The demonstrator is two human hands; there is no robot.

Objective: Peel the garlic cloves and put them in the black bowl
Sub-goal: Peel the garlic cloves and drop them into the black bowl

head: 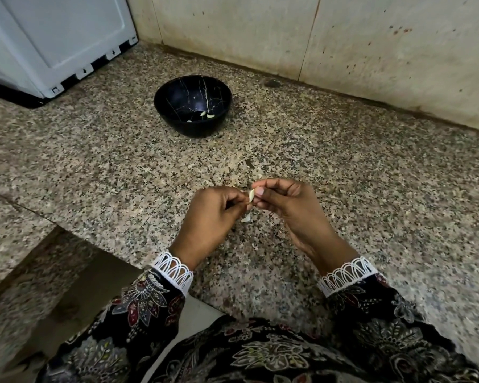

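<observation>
Two hands working close together low over the surface [371,189], fingertips meeting on one garlic clove [251,195]. The left hand [213,214] is curling its fingers and pinching the clove's lower end; the right hand [285,201] is pinching the upper part between thumb and forefinger, thumbnail lying against the pale skin. The clove is standing roughly upright between them.

Count: one clove being held; one pale piece [246,218] lying on the surface just below the hands, clove or peel, cannot tell which. One black bowl [192,106] sitting well beyond the hands, slightly to their left, with thin pale crack-like lines across its inside. Inside it, three small pale peeled cloves [208,115] are lying near the bottom, two close together and one a little apart.

Both wrists are wearing white lace cuffs [173,269] on dark floral sleeves [385,319].

The surface is speckled granite in grey, tan and black, running out on all sides of the hands, with a cut-out edge dropping away near the left forearm. One white appliance [53,42] is standing far beyond the left hand. A stained beige tiled wall [343,45] is rising behind the bowl, beyond both hands
</observation>
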